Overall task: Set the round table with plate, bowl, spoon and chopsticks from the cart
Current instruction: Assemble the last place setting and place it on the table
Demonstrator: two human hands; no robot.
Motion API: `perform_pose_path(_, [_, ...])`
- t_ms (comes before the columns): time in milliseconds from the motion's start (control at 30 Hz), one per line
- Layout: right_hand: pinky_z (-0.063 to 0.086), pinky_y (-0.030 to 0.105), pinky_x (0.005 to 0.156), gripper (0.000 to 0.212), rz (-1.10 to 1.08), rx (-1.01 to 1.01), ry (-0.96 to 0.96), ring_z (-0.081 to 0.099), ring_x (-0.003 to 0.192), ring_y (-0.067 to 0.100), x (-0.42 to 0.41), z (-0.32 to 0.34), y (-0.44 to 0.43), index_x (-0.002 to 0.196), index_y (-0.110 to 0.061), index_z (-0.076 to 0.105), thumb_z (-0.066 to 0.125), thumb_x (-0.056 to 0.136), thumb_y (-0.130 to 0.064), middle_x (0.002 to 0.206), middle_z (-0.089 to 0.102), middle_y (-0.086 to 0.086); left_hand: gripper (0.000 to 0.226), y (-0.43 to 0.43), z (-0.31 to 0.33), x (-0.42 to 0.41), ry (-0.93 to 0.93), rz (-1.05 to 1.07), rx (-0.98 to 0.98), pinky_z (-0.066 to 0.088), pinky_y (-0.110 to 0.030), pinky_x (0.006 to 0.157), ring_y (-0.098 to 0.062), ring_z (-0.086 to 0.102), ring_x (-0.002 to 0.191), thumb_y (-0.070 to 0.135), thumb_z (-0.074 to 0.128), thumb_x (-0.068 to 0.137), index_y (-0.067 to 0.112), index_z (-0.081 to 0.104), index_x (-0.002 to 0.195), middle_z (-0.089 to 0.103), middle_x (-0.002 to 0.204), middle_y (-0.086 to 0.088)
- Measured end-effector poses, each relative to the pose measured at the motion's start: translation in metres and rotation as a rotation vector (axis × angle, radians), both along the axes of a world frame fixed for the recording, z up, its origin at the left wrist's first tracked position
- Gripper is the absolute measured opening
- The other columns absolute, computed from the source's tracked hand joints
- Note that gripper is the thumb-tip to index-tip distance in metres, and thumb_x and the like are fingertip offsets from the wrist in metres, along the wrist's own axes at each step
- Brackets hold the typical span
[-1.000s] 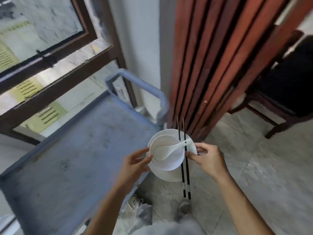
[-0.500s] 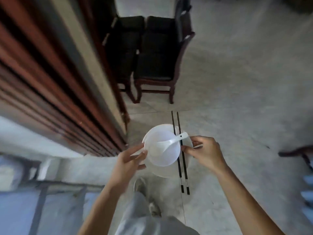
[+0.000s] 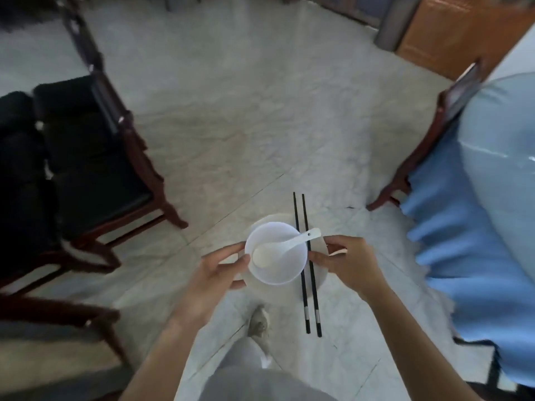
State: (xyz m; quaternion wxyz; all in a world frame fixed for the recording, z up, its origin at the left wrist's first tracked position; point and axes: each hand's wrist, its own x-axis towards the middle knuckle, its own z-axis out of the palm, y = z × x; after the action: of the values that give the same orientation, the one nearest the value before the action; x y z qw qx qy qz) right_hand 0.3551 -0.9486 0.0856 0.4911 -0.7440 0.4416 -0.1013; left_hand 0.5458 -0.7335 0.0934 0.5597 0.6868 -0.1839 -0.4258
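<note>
I carry a white plate (image 3: pixel 320 277) in front of me over the floor. On it stands a white bowl (image 3: pixel 282 269) with a white spoon (image 3: pixel 285 246) lying in it. Two black chopsticks (image 3: pixel 307 273) lie across the plate's right side, pointing away from me. My left hand (image 3: pixel 220 270) grips the plate's left rim, thumb by the bowl. My right hand (image 3: pixel 346 263) grips the right rim and pinches the chopsticks against it. The round table (image 3: pixel 492 175), draped in a blue cloth, is at the right edge.
Dark wooden chairs with black seats (image 3: pixel 95 169) stand at the left. Another wooden chair (image 3: pixel 434 134) is pushed against the table at the right. Pale tiled floor (image 3: pixel 246 125) stretches ahead. My legs and a shoe (image 3: pixel 259 322) show below the plate.
The view has swung right, away from the cart and wooden screen, bringing the blue-draped table into sight. Both hands keep the same hold on the stacked tableware.
</note>
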Motion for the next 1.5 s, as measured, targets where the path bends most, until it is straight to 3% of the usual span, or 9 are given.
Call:
perform_pose_path(167, [0.065, 0.040, 0.082, 0.023, -0.202, 0.049, -0.009, 0.077, 0.075, 0.009, 0.013, 0.004, -0.081, 0.088, -0.041, 0.081, 0.095, 0.071, -0.037, 0.085, 0.080, -0.014, 0.030, -0.119, 0.001, 0.054, 0.001, -0.140, 0.036, 0.065, -0.034, 0.078, -0.004, 0.076, 0.102, 0.055, 0.076, 0.073, 0.059, 0.076, 0.102, 0.075, 0.114, 0.029])
perform_pose_path(433, [0.063, 0.034, 0.073, 0.029, -0.390, 0.051, -0.015, 0.076, 0.071, 0.012, 0.025, 0.002, -0.223, 0.097, -0.030, 0.083, 0.095, 0.071, -0.035, 0.084, 0.080, -0.008, 0.024, -0.306, 0.005, 0.091, 0.014, -0.332, 0.021, 0.065, -0.032, 0.076, -0.006, 0.075, 0.105, 0.031, 0.074, 0.095, 0.051, 0.078, 0.108, 0.075, 0.120, 0.022])
perform_pose_path(633, [0.060, 0.030, 0.072, 0.022, -0.397, 0.020, -0.093, 0.072, 0.066, 0.003, 0.035, -0.004, -0.369, 0.083, -0.045, 0.077, 0.095, 0.071, -0.038, 0.079, 0.077, -0.021, 0.025, -0.461, 0.009, 0.108, -0.025, -0.373, 0.022, 0.065, -0.039, 0.083, -0.009, 0.074, 0.109, 0.030, 0.073, 0.096, 0.043, 0.077, 0.118, 0.074, 0.124, 0.019])
perform_pose_path(833, [0.060, 0.028, 0.074, 0.026, -0.420, 0.015, -0.103, 0.072, 0.070, -0.001, 0.037, 0.002, -0.507, 0.089, -0.046, 0.078, 0.094, 0.069, -0.046, 0.079, 0.077, -0.025, 0.030, -0.612, 0.029, 0.111, -0.047, -0.409, 0.051, 0.064, -0.045, 0.088, -0.013, 0.073, 0.113, 0.024, 0.071, 0.097, 0.032, 0.075, 0.126, 0.073, 0.129, 0.013])
perform_pose_path(933, [0.056, 0.020, 0.069, 0.027, -0.463, 0.014, -0.111, 0.071, 0.068, -0.004, 0.034, 0.009, -0.569, 0.089, -0.045, 0.078, 0.094, 0.068, -0.047, 0.079, 0.077, -0.025, 0.032, -0.683, 0.037, 0.111, -0.035, -0.442, 0.058, 0.064, -0.045, 0.089, -0.016, 0.071, 0.118, 0.023, 0.070, 0.098, 0.029, 0.073, 0.129, 0.071, 0.133, 0.011])
perform_pose_path(1067, [0.066, 0.029, 0.063, 0.028, -0.564, 0.033, -0.118, 0.075, 0.068, 0.008, 0.030, 0.012, -0.649, 0.092, -0.037, 0.081, 0.096, 0.069, -0.040, 0.078, 0.078, -0.017, 0.032, -0.782, 0.041, 0.110, -0.017, -0.485, 0.065, 0.064, -0.044, 0.089, -0.017, 0.071, 0.118, 0.020, 0.069, 0.099, 0.026, 0.072, 0.130, 0.070, 0.134, 0.009])
perform_pose_path(1167, [0.061, 0.026, 0.063, 0.024, -0.627, 0.009, -0.102, 0.073, 0.064, 0.002, 0.027, 0.009, -0.707, 0.089, -0.039, 0.081, 0.096, 0.069, -0.041, 0.074, 0.077, -0.019, 0.031, -0.860, 0.037, 0.112, -0.003, -0.535, 0.055, 0.066, -0.040, 0.083, -0.017, 0.072, 0.115, 0.018, 0.069, 0.099, 0.023, 0.073, 0.129, 0.071, 0.132, 0.008])
perform_pose_path(1433, [0.053, 0.014, 0.057, 0.021, -0.899, -0.013, -0.089, 0.073, 0.063, 0.008, 0.024, 0.002, -0.852, 0.092, -0.036, 0.082, 0.092, 0.073, -0.039, 0.076, 0.078, -0.020, 0.030, -1.092, 0.031, 0.120, -0.019, -0.829, 0.057, 0.065, -0.034, 0.077, -0.011, 0.074, 0.109, 0.021, 0.071, 0.098, 0.026, 0.075, 0.127, 0.073, 0.130, 0.009])
perform_pose_path(1500, [0.052, 0.017, 0.065, 0.019, -0.991, -0.021, -0.080, 0.073, 0.067, 0.002, 0.023, 0.002, -0.881, 0.088, -0.039, 0.081, 0.092, 0.072, -0.042, 0.077, 0.078, -0.021, 0.030, -1.149, 0.035, 0.114, -0.031, -0.919, 0.058, 0.065, -0.032, 0.076, -0.008, 0.075, 0.105, 0.022, 0.071, 0.097, 0.027, 0.075, 0.126, 0.073, 0.129, 0.010])
